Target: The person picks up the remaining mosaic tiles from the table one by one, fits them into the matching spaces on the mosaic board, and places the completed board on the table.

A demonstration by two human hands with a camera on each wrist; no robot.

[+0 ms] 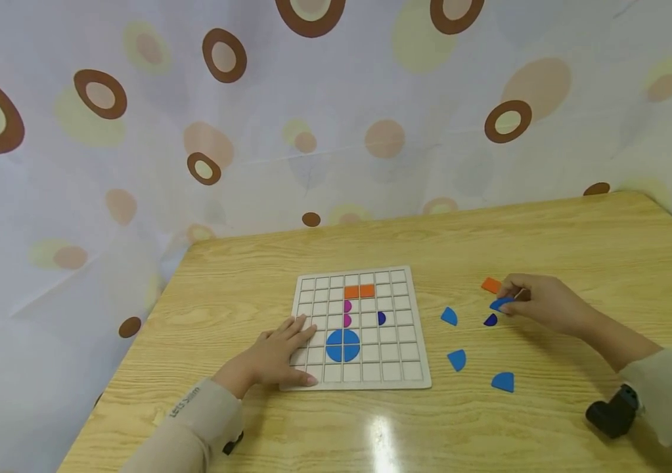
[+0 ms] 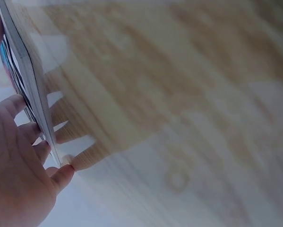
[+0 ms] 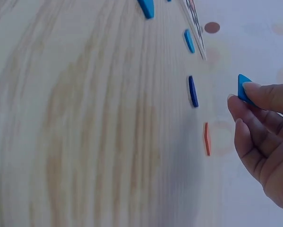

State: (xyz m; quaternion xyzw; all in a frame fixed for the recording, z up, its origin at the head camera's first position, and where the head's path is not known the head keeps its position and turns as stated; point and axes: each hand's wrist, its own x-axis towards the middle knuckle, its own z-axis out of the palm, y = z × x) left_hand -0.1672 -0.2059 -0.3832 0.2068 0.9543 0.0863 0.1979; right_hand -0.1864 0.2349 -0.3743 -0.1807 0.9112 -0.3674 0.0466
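Observation:
My left hand (image 1: 276, 355) rests with spread fingers on the left edge of a white grid board (image 1: 401, 353). In the left wrist view, its fingers (image 2: 42, 150) lie along the board's rim. My right hand (image 1: 548, 305) pinches a blue quarter-circle tile (image 3: 243, 89) between thumb and fingertips, raised above the table. Below it lie a dark blue half-circle tile (image 1: 491, 320) and an orange tile (image 1: 491, 285). On the board are two orange tiles (image 1: 359, 291), two magenta half-circles (image 1: 347, 320), a dark blue half-circle (image 1: 381, 318) and a blue circle (image 1: 335, 353) made of quarter-circle tiles.
Three loose blue quarter-circles lie right of the board: one far (image 1: 449, 316), one in the middle (image 1: 456, 360), one near (image 1: 504, 382). The wooden table (image 1: 241, 276) meets a patterned cloth (image 1: 341, 177) at its back and left. A black device (image 1: 612, 414) hangs at the right sleeve.

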